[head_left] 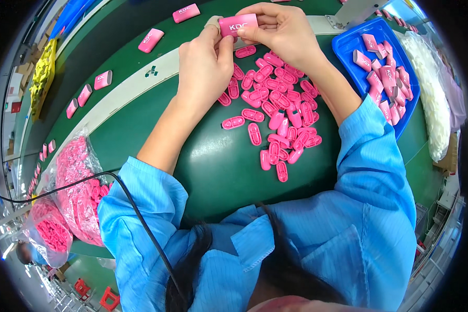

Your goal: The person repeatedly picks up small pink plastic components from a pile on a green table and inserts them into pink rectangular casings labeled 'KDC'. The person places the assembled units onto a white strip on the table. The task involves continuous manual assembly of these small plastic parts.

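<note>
Here we go: L hand and R hand both pinch one pink shell, near the top of my view, just past the pile of pink caps. Fingers cover its ends, so can't tell if a cap's inside. Beige wrap on an L fingertip, material unclear. Caps overlap; lower ones mostly hidden. Over R, blue tray w/ loose shells, its near side partly behind the R arm. Clear bags at L hold pink parts; crinkled plastic blurs 'em. Labels: held shell has big white letters, smaller line below partly under the R thumb. Same white print on shells along the dark green belt; far ones too small to read.
</note>
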